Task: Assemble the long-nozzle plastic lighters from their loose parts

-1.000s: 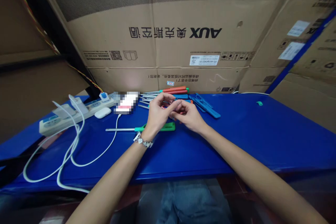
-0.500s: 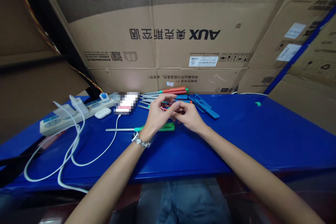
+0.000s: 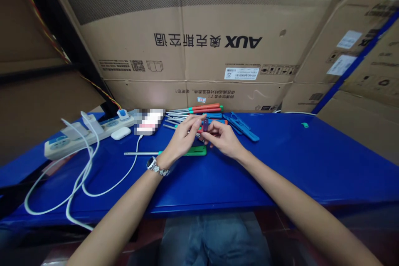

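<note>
Between my fingertips, above the blue table, is a small dark purple piece. My right hand pinches it with thumb and fingers. My left hand is closed close beside it, thumb against the fingers, wearing a silver watch. A small red part shows by the left fingertips; I cannot make out what it belongs to. Just below and behind my left hand lies a green-handled stick lighter with a long metal tube, partly covered by the wrist. Behind both hands is a pile of similar red-handled stick lighters.
Blue plastic handle pieces lie right of the pile. On the left are a power strip, white cables, a white case and a phone. A green scrap lies right. Cardboard walls the back.
My left hand has drawn slightly left and down, its fingers straighter. The purple piece now shows upright between the hands. The green lighter has stayed in place.
</note>
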A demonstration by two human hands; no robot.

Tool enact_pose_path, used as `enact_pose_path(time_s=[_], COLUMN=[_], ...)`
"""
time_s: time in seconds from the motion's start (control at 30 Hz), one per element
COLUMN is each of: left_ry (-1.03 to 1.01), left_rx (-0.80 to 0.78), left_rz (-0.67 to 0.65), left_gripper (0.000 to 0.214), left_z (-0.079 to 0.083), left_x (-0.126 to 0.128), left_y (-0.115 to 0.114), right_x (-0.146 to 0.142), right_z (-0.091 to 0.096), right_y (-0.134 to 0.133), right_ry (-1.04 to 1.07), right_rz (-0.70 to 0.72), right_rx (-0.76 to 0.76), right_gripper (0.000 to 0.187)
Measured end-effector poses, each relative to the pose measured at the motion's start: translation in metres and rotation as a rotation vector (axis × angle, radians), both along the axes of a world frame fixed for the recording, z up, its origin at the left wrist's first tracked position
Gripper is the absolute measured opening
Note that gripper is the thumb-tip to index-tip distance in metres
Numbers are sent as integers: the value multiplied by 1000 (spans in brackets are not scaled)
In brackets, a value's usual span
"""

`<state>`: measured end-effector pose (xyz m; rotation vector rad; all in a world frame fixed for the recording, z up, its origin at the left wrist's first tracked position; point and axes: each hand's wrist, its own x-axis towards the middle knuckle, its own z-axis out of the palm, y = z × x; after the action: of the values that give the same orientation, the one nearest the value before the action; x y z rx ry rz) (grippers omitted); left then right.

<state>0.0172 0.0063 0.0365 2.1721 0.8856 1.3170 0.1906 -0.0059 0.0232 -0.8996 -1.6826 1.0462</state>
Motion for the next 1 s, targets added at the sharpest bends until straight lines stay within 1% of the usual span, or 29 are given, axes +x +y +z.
enact_pose_path(time_s=[0.07,0.13,0.23,0.3,0.4,0.57,0.67,0.8,0.9,1.0], left_ry=[103,289,519,602,623,630,685,766,852,925], left_rx=[-52,-42,32,55,82,102,136,231,306,346], left_rz=[34,36,-21,-75,-114,-116,-102,-79,-71,-45], left_gripper=[36,28,25,26,30,33,33,35,35,36], left_z=[-6,-14,-23,-26,-27,-27,-26,-26,-23,-20], left_x=[-10,-20,-29,-30,-29,-29,-29,-28,-27,-25], left_y=[0,-3,-10,-14,-16,-14,-15,-16,-18,-21], right_x=[-4,-7,-9,-10,-9,-7,-6,-5,-1,5], right_z=[-4,-8,-11,-13,-14,-11,-10,-9,-5,-2], right_y=[2,4,5,5,5,4,4,3,2,0], right_ry=[54,76,72,78,114,167,164,160,192,208], right_rz=[-49,-90,-158,-190,-221,-245,-254,-266,-293,-299], right_rx=[-3,5,44,71,76,34,11,-7,-7,-22], right_gripper=[42,45,45,43,42,45,48,51,52,52])
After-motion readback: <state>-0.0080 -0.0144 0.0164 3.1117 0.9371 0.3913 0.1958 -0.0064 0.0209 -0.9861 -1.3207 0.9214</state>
